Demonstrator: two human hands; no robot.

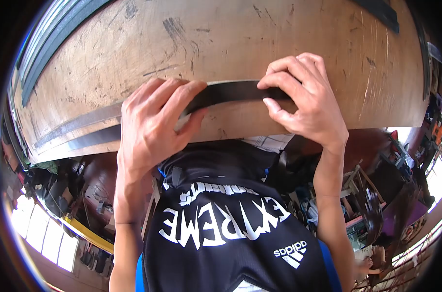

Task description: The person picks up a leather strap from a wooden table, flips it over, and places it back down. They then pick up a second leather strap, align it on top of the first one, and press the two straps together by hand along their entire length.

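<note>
From the head view, I see two bare hands, set apart from one another, both on one dark strip point(235, 91) near the close edge of a worn wooden table point(221, 39). The left hand point(155, 117) curls over the strip, fingers along its far edge and thumb on the near side. The right hand point(306, 100) takes it the same way, fingertips and thumb across its width. How hard either one squeezes, I can't tell, nor whether the middle stretch touches the wood. A paler strip point(80, 121) runs out leftward past the left wrist. More strips point(60, 46) lie along the table's far left, well apart from the hands.

The strip bows between the two grips, so to my mind a slipping thumb could let it spring or twist. If its edges are sharp, which I can't judge, fingers dragged along them might get cut. Lying so near the table's edge, it could also slide towards the black shirt point(221, 263).
</note>
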